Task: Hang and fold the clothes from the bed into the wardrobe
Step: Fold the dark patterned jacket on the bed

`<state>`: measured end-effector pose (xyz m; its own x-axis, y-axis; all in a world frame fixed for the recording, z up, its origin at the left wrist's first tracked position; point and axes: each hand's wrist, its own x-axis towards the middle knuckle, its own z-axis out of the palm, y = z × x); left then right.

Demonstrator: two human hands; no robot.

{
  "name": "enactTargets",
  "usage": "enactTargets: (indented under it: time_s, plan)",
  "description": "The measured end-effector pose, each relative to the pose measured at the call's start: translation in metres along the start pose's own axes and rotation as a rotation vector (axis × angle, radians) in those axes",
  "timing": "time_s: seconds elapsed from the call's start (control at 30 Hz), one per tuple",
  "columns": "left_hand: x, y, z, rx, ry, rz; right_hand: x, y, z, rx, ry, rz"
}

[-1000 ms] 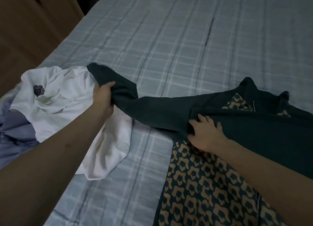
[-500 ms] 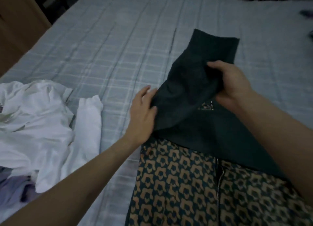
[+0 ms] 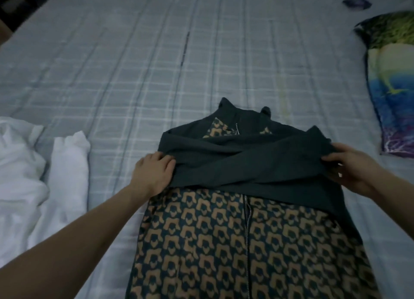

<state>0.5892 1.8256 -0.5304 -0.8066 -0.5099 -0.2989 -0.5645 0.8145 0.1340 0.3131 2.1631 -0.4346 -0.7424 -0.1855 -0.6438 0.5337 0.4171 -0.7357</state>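
A zip-up jacket (image 3: 235, 242) with a dark teal and tan pattern lies flat on the bed, collar away from me. Both dark teal sleeves (image 3: 246, 162) are folded across its chest. My left hand (image 3: 154, 173) grips the jacket's left shoulder edge, fingers tucked under the cloth. My right hand (image 3: 351, 171) pinches the right shoulder edge, where the sleeve end lies. A heap of white clothes (image 3: 33, 180) lies on the bed to the left.
The bed (image 3: 134, 63) has a pale blue checked sheet, wide and bare beyond the jacket. A colourful printed pillow (image 3: 394, 81) lies at the right edge. A small dark item (image 3: 356, 4) sits at the far right corner.
The left sleeve, pulled out to the side a second ago, now lies folded across the chest over the other sleeve. Both hands have moved to the jacket's shoulder edges.
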Motion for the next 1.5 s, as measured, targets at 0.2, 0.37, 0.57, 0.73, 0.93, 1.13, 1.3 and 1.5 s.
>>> enactTargets:
  time_s: [0.2, 0.37, 0.57, 0.73, 0.93, 1.13, 1.3, 1.5]
  plan:
    - [0.020, 0.031, -0.020, -0.300, 0.115, 0.333, 0.010, -0.014, -0.032, -0.658, -0.193, -0.069]
    - [0.026, 0.049, -0.002, -0.170, -0.216, 0.197, 0.002, -0.022, -0.034, -0.880, -0.230, -0.111]
    - [0.016, 0.058, 0.022, -0.196, -0.077, 0.085, 0.029, 0.002, -0.027, -0.912, 0.033, -0.723]
    - [0.020, 0.066, 0.024, -0.140, -0.017, 0.093, 0.053, 0.034, -0.011, -0.972, 0.118, -0.435]
    - [0.027, 0.081, 0.025, -0.049, 0.297, 0.194, 0.043, 0.049, 0.038, -1.185, 0.371, -0.730]
    - [0.047, 0.067, 0.047, -0.016, 0.113, 0.227, 0.077, 0.108, 0.010, -1.353, 0.114, -0.630]
    - [0.054, 0.066, 0.036, -0.020, 0.074, 0.257, 0.072, 0.107, 0.019, -1.458, 0.187, -0.545]
    - [0.116, 0.086, -0.019, -0.188, 0.356, 0.130, 0.097, 0.006, 0.061, -1.095, 0.191, -0.784]
